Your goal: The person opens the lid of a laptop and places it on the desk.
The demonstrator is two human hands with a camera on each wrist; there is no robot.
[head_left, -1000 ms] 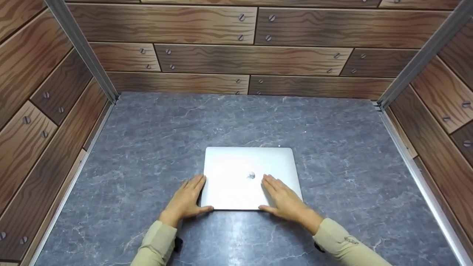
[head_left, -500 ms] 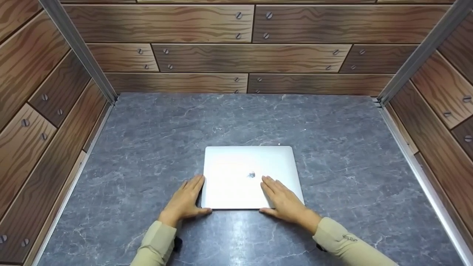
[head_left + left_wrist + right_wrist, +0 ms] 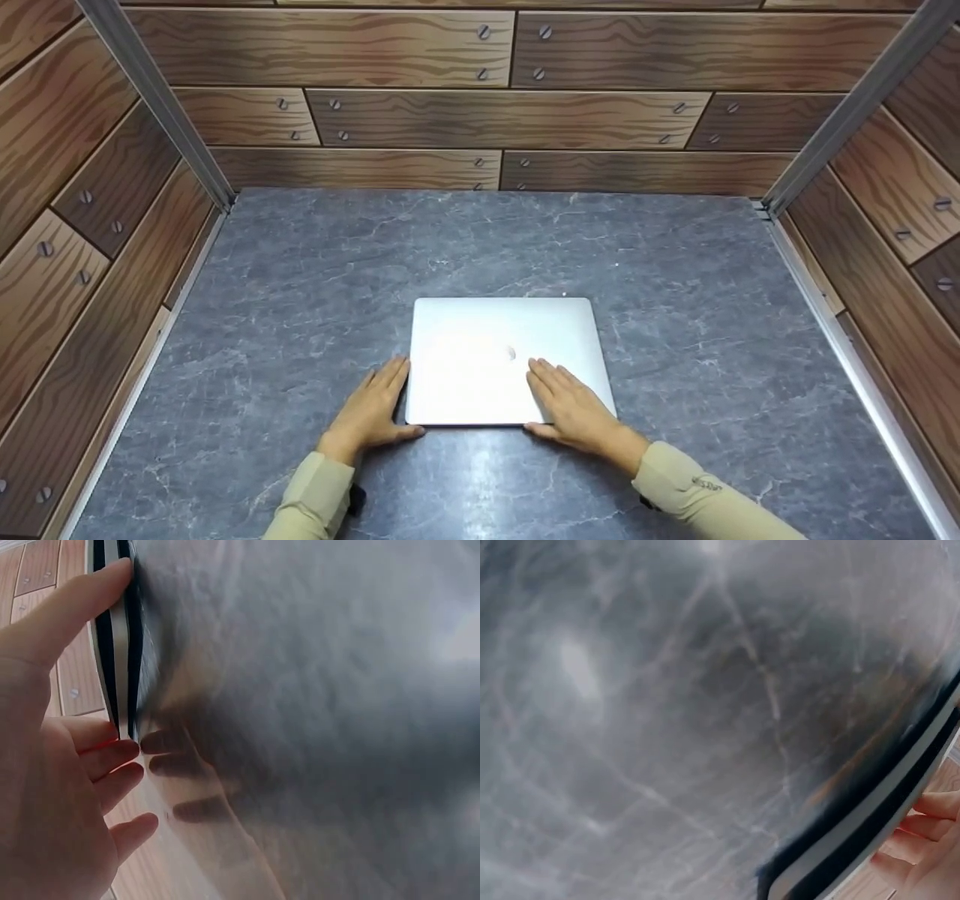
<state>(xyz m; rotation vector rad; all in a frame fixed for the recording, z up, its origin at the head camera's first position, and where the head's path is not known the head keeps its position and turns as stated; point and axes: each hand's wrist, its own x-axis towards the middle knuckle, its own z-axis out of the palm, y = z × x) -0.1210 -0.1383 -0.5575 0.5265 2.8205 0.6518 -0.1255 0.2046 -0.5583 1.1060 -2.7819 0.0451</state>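
A closed silver laptop [image 3: 465,345] with a small logo on its lid lies flat in the head view. My left hand [image 3: 367,414] is at its left side, straight fingers along the edge and the thumb by the near left corner. The right hand [image 3: 577,412] rests on the right part of the lid, fingers extended, its thumb at the front edge. In the left wrist view, the left fingertips [image 3: 129,754] are right at the laptop's layered edge [image 3: 120,652]. From the right wrist, several right fingers [image 3: 919,836] appear beyond the laptop's front edge [image 3: 855,817].
Beneath the laptop is a dark grey marbled table [image 3: 315,285]. Wood-patterned panels [image 3: 420,120] enclose it at the back and both sides, with metal posts [image 3: 161,105] at the far corners. Long sleeves cover both forearms.
The left fingers and thumb have eased slightly outward from the laptop's left side. The right fingertips have drawn back a little toward the front. The laptop stays closed and in place.
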